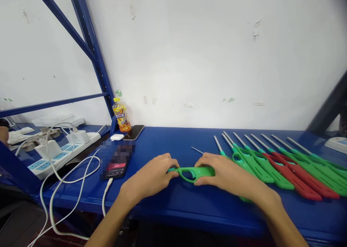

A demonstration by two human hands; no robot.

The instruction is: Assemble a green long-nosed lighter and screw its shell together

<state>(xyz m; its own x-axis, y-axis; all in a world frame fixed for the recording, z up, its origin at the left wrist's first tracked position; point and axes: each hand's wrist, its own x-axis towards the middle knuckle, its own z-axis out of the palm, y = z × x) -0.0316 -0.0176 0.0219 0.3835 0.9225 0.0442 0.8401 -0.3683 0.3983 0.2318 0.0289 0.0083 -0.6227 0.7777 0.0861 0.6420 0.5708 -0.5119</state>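
Observation:
A green long-necked lighter (202,172) is held level above the front part of the blue table (162,145). My left hand (155,174) pinches its turquoise collar end, and most of the metal neck is hidden behind those fingers. The fingers and thumb of my right hand (214,169) are wrapped round the body. Behind my right hand a thin metal rod (197,150) shows. To the right lie several similar green lighters (257,167) and red lighters (298,176) in a slanted row, necks toward the wall; my right forearm partly covers one green one.
At the left are a phone with a lit screen (116,164) and cable, a dark phone (134,132), a white case (117,137) and a drink bottle (121,116). A power strip (63,154) with white cables lies beyond the blue rack post (94,48).

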